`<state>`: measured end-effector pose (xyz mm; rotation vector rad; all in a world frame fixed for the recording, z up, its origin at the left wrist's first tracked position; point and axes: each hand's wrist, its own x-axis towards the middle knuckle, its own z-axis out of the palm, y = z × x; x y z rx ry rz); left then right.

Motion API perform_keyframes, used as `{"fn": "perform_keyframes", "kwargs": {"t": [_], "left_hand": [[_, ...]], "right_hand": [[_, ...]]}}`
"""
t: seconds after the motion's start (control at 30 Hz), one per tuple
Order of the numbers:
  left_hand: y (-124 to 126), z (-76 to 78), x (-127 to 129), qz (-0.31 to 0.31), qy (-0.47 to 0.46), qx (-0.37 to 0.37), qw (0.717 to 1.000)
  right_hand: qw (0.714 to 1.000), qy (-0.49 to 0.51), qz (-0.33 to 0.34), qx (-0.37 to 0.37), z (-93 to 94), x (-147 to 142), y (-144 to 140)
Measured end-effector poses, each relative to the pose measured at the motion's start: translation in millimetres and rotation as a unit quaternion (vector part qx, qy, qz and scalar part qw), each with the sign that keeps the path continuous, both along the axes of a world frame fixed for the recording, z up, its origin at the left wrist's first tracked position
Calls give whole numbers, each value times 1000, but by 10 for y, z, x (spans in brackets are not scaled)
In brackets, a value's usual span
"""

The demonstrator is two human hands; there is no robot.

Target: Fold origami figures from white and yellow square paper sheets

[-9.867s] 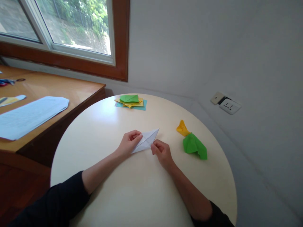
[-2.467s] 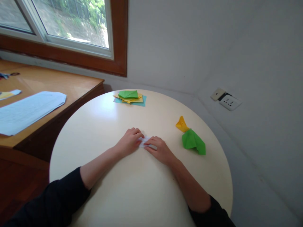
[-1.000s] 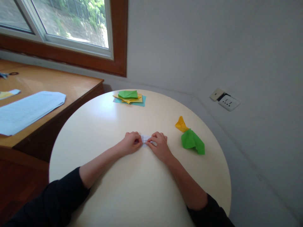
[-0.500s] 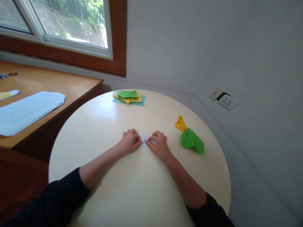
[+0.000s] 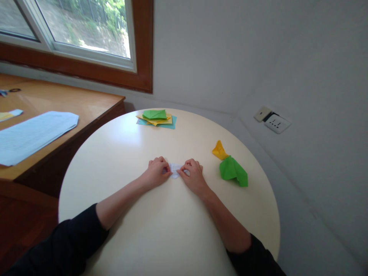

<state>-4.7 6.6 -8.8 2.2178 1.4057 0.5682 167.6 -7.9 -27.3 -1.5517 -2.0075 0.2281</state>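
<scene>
Both hands' fingers [image 5: 166, 169] pinch the small white folded paper [image 5: 174, 169] between them.

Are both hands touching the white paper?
Touching: in the head view, the left hand and right hand pinch the small white paper from either side.

Soft daylight from the window [image 5: 86, 27] glares on the table [image 5: 120, 138]; edges look warped.

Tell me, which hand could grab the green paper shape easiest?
The right hand, probably. The green paper shape lies on the table just beside it, while the left hand sits farther off, past the white paper both pinch.
</scene>
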Motion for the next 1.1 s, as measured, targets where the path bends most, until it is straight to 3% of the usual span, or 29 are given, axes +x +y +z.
{"fn": "perform_keyframes", "kwargs": {"t": [0.3,1.1], "left_hand": [[6,-14,10,14,-5,-2,1000],[7,-25,5,12,15,-5,1000]], "right_hand": [[1000,1,16,11,-5,17,-9],[999,-31,-29,-12,45,-20,-16]]}}
